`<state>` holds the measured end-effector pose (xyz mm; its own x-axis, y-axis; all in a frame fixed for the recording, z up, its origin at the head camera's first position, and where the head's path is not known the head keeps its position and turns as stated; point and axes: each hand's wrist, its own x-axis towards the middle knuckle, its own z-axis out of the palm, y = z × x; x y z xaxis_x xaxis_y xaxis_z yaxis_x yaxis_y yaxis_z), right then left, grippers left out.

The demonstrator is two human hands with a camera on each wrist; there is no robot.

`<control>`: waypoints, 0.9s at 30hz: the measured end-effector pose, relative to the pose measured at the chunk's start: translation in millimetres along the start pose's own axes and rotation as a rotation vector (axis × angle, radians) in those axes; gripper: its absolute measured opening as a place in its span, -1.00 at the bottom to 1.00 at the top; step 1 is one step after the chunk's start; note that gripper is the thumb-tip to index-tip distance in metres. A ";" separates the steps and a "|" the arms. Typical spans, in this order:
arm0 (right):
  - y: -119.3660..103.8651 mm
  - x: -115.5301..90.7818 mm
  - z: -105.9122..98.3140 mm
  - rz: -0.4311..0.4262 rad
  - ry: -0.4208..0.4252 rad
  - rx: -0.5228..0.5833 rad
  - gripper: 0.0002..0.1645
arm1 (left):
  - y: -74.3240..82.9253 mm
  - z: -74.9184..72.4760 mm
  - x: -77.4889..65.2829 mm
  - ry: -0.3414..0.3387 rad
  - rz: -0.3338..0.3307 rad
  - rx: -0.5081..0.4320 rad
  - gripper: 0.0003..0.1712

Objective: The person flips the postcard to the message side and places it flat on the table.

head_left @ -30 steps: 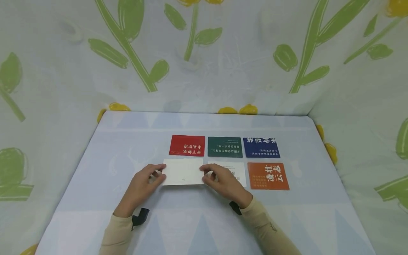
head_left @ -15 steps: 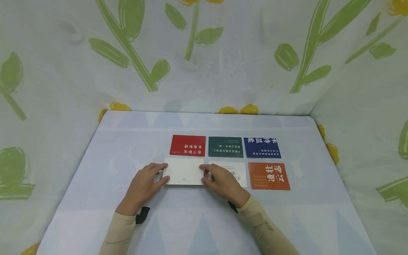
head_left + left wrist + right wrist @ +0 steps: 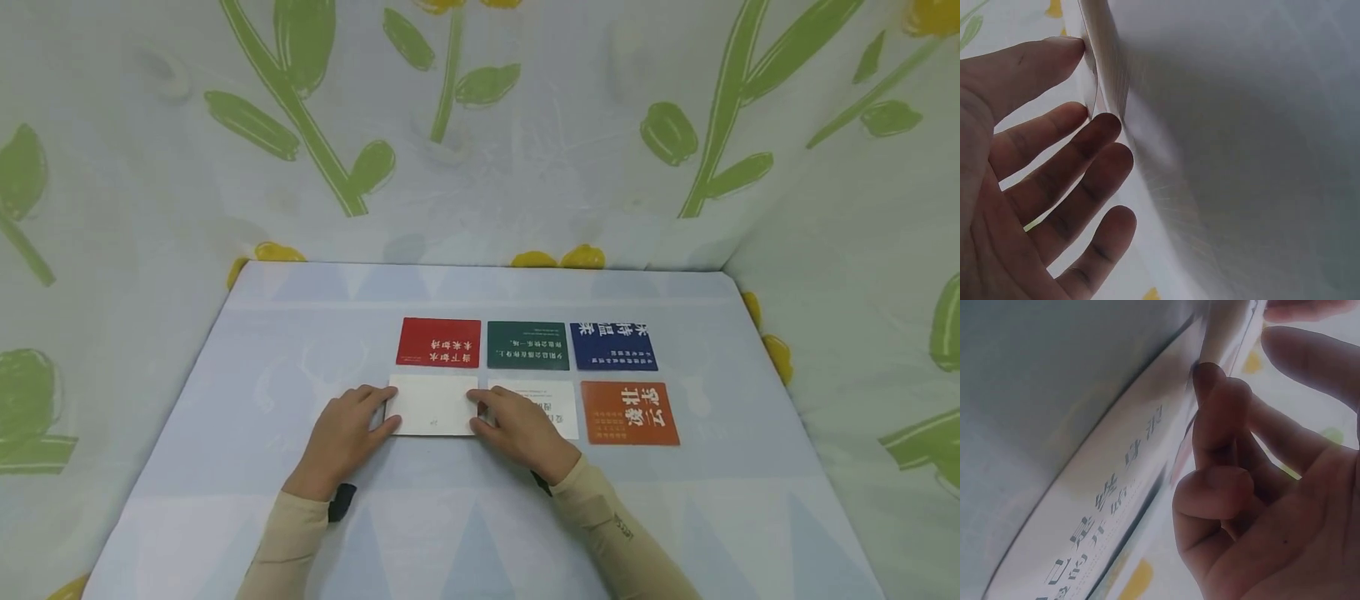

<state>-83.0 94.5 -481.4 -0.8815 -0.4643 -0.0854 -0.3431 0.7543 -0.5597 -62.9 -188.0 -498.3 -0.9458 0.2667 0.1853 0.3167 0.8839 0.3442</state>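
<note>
A stack of cards [image 3: 432,406] with a plain white top lies low over the table, at the left of the front row. My left hand [image 3: 341,437] holds its left edge with thumb and forefinger, while the right hand [image 3: 519,432] holds the opposite edge the same way. In the left wrist view the layered side of the stack [image 3: 1109,62] stands by the thumb, and the other fingers spread loosely below. The right wrist view has the remaining fingers [image 3: 1213,494] curled near a white printed card [image 3: 1097,509], partly covered by the right hand in the head view.
Behind the stack, a red card [image 3: 438,342], a green card [image 3: 528,345] and a blue card [image 3: 613,347] form a row. An orange card [image 3: 630,413] lies right of the white printed one. Flower-patterned cloth [image 3: 480,192] surrounds the pale table [image 3: 247,433].
The stack has come down slightly toward the table, its shadow shrinking. Both hands have kept to its edges, the left thumb and wrist shifting a little right.
</note>
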 end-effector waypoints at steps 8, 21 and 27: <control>1.5 1.3 1.2 0.003 -0.014 -0.025 -0.48 | 1.0 2.8 2.0 0.045 0.039 0.040 -0.43; 2.3 1.9 4.1 -0.034 -0.012 -0.048 -0.56 | 4.9 5.6 0.5 0.063 0.029 0.107 -0.50; 1.7 2.6 4.5 -0.019 -0.019 -0.041 -0.56 | 5.6 3.6 -1.3 0.076 0.020 0.116 -0.50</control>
<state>-84.4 92.5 -486.3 -0.8686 -0.4872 -0.0906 -0.3733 0.7634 -0.5271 -60.2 -182.0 -500.0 -0.9298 0.2586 0.2620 0.3208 0.9182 0.2322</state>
